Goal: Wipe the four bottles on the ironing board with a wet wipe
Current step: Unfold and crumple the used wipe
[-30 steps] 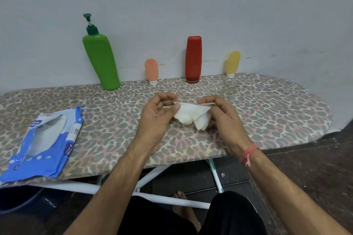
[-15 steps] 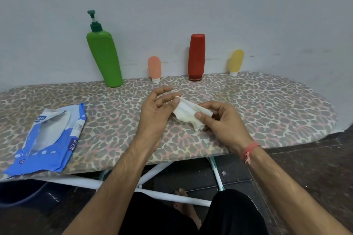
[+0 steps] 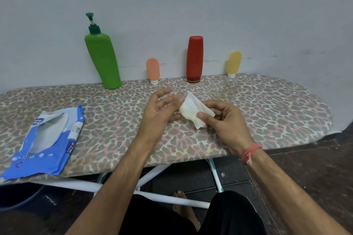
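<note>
Four bottles stand along the wall on the leopard-print ironing board [image 3: 267, 112]: a tall green pump bottle [image 3: 103, 59], a small peach tube [image 3: 152, 69], a red bottle [image 3: 194, 59] and a small yellow tube [image 3: 234, 63]. Over the board's middle, my right hand [image 3: 225, 120] pinches a folded white wet wipe [image 3: 191, 110] between thumb and fingers. My left hand [image 3: 160, 112] is beside it with fingers spread, its fingertips at the wipe's left edge.
An opened blue and white wipe packet [image 3: 47, 139] lies on the board's left end. The grey wall [image 3: 191, 5] rises right behind the bottles. White board legs [image 3: 152, 175], a dark floor and my bare foot show below the front edge.
My left hand has let go of the wipe and opened its fingers. My right hand now holds the folded wipe alone, slightly lower and to the right.
</note>
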